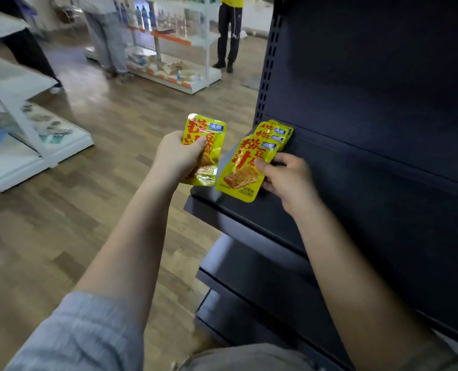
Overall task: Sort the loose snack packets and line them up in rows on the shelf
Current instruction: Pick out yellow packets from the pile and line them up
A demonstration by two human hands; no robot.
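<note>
While left hand (pixel 175 156) grips packets (pixel 205 148), shelf (pixel 343 167) holds perhaps four.

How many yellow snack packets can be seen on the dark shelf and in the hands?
At least 5. The left hand holds a packet, maybe with more behind it. The right hand grips the front packet of a row of about four overlapping on the shelf.
</note>
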